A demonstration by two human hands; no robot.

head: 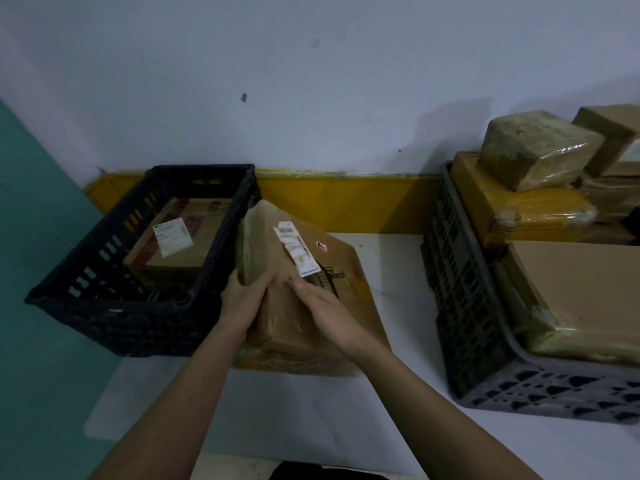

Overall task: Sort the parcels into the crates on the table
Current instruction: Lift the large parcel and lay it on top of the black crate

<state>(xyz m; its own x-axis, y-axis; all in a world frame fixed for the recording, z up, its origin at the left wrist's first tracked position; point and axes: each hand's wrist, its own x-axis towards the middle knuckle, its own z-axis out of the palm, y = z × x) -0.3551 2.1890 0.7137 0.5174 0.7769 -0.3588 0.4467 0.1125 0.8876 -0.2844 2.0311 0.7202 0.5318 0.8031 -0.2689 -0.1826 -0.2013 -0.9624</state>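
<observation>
Two hands meet on the brown parcel (304,299) that stands on the white bench (391,271) at the centre of your view. Your left hand (242,301) grips the parcel's left near corner, thumb on the left face and fingers laid over the top face. Your right hand (323,306) rests flat on the top face with fingers nearly straight, the fingertips just below the white shipping label (297,249); it is not curled round anything. The parcel sits tilted, its far end raised, and its left face touches or nearly touches the wall of the black crate (114,306) at 9 o'clock; which of the two cannot be told. That crate holds one cardboard box (180,244) bearing its own white label (173,235). At 3 o'clock, well apart from the parcel, stands the grey crate (460,306), filled above its rim: a large flat carton (581,292) lies nearest you, a yellow-wrapped parcel (502,202) lies beyond it, and a plastic-wrapped block (540,150) rests on top of the yellow one. More cartons (613,133) show at the 2 o'clock edge. A yellow strip (346,199) runs along the far edge of the bench at 12 o'clock, against the pale wall (311,81).
</observation>
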